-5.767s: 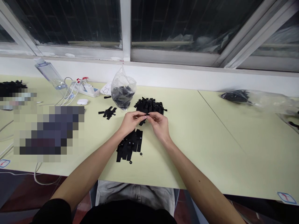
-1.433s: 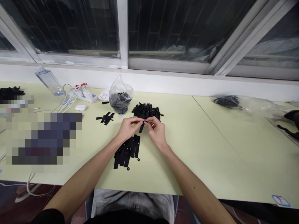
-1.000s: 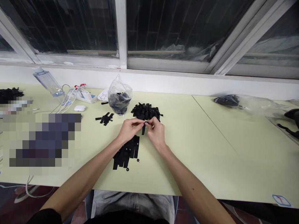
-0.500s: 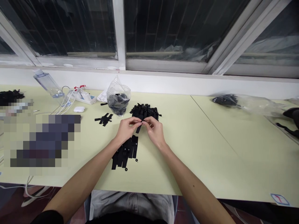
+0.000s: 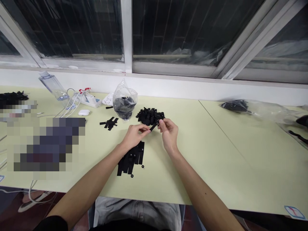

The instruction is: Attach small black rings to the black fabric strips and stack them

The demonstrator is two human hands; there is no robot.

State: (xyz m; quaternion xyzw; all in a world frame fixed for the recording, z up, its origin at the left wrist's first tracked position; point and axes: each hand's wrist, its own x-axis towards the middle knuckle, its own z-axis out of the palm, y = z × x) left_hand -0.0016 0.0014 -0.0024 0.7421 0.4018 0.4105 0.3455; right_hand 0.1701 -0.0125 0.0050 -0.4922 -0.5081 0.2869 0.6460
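Over the table (image 5: 264,160), left hand (image 5: 134,134) pinches strip (image 5: 153,127) (black); right hand (image 5: 170,134) too.

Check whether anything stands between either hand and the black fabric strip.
Nothing visible does: the left hand and right hand already pinch the black fabric strip at opposite ends. The heap of black strips lies behind it on the table, not between it and either hand.
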